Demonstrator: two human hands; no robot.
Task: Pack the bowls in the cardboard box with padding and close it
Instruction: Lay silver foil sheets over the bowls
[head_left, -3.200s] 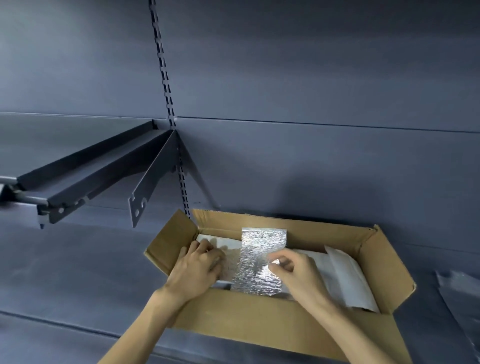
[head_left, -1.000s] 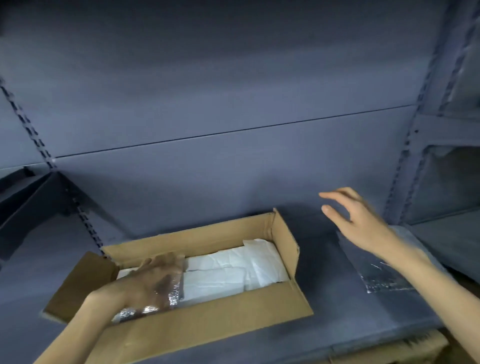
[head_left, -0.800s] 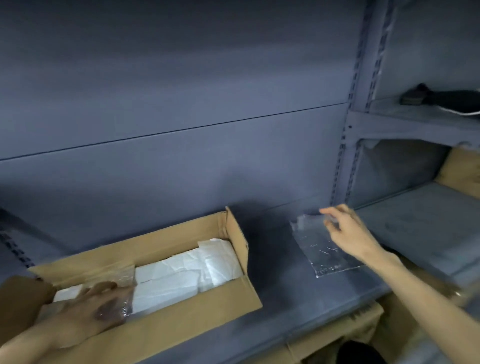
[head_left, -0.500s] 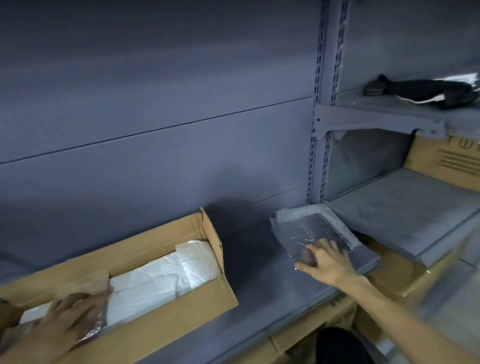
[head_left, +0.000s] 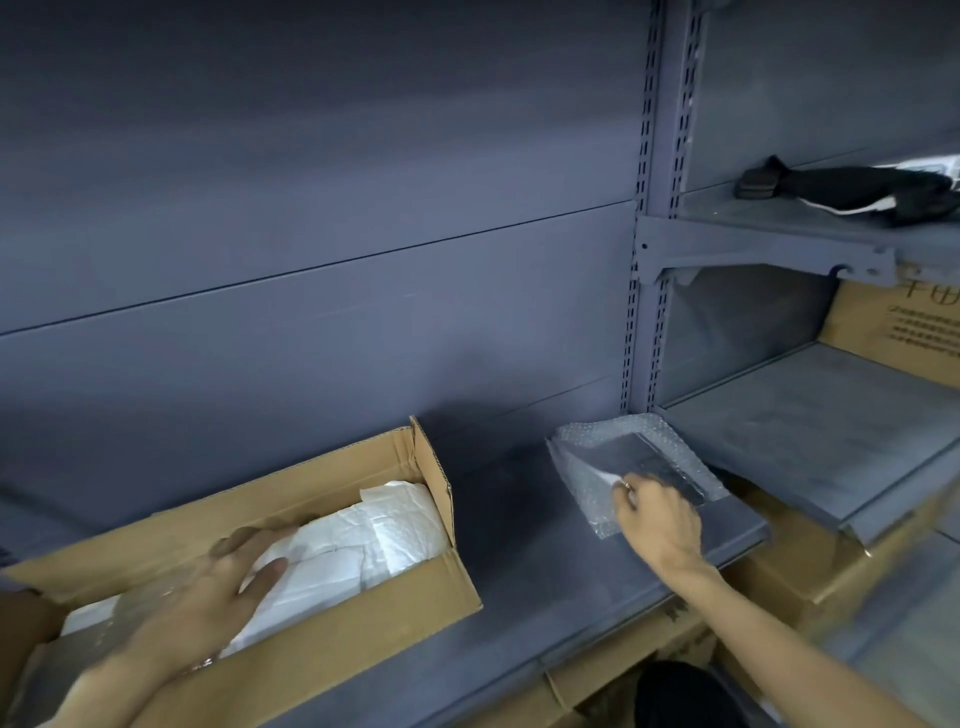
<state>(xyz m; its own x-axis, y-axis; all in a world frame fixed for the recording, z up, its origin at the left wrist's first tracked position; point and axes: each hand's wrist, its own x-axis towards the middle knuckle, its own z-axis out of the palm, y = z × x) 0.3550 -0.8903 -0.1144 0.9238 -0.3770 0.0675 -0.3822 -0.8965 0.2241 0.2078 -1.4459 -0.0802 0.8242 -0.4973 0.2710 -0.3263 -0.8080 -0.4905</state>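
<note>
An open cardboard box (head_left: 332, 639) stands on the grey shelf (head_left: 524, 551) at the lower left. White padding (head_left: 374, 535) fills its inside, and no bowl shows. My left hand (head_left: 208, 597) lies flat on the padding in the box's left half, fingers apart, with a blurred shiny sheet under the palm. To the right of the box, a bubble wrap sheet (head_left: 644, 452) with a silver face lies on the shelf. My right hand (head_left: 657, 519) pinches its near edge, and the sheet's left side is raised off the shelf.
A slotted upright post (head_left: 649, 260) divides the shelving. A lower shelf (head_left: 831, 431) to the right carries a printed cardboard box (head_left: 898, 327). A black item (head_left: 857, 192) lies on the shelf above. More cardboard boxes (head_left: 779, 577) sit below the shelf edge.
My view has swung right. My right hand left the box, reached across to the bubble wrap sheet and took hold of its edge. My left hand stayed on the padding in the box.
</note>
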